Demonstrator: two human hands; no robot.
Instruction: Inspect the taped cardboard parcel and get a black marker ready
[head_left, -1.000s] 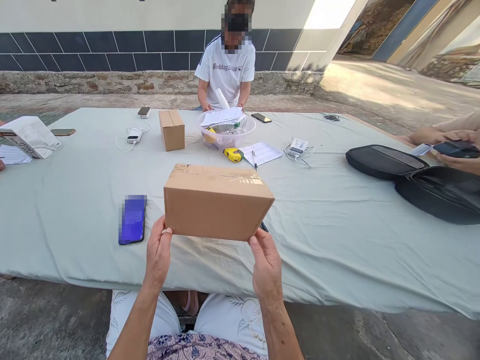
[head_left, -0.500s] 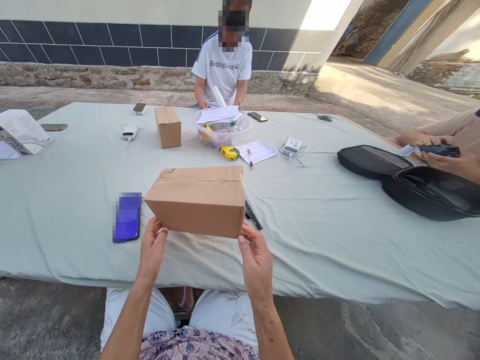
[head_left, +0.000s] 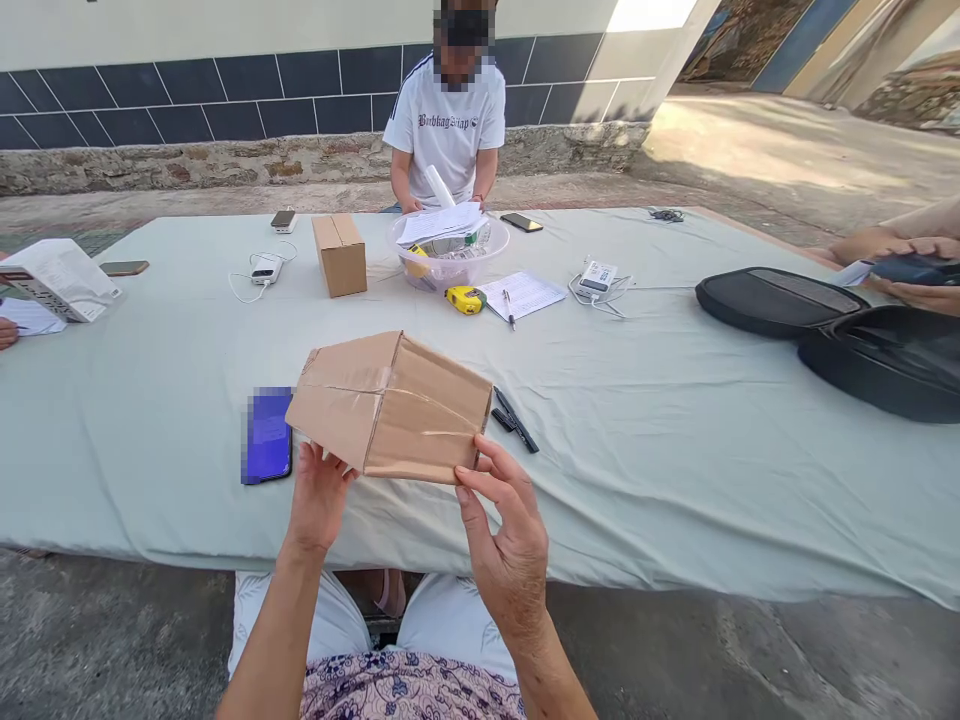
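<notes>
Blue phone flat on cloth-covered counter; black pens near it. Farther back: small carton, clear bowl with papers, yellow tape measure. At right, open black case.

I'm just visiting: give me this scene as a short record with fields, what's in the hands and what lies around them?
left hand: grips the lower left of the cardboard box
right hand: grips the box's lower right edge
box: taped, tilted, held above the table
beside the box: blue phone on the left, black pen on the right
far side: smaller box, clear bowl, yellow tape measure
</notes>
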